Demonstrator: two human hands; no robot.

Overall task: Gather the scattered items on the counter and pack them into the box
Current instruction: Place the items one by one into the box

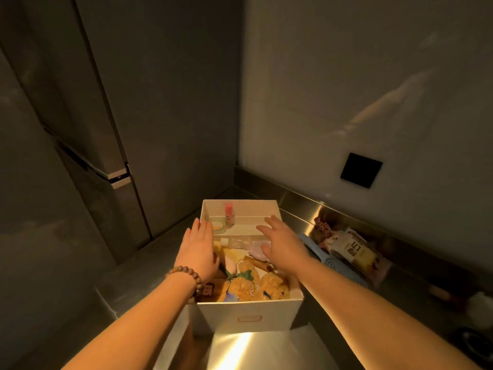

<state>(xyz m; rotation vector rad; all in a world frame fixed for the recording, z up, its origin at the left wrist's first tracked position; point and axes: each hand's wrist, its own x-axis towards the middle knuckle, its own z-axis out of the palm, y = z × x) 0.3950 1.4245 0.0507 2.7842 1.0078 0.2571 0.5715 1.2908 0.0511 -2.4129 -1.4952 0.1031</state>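
Both hands are reaching over the box with fingers spread, gripping nothing: the left hand is resting at its nine o'clock rim, the right hand is hovering toward two o'clock. The box is sitting mid-table, already holding a plush toy. At three o'clock, a snack packet is waiting; probably light and crinkly, best pinched at an edge.
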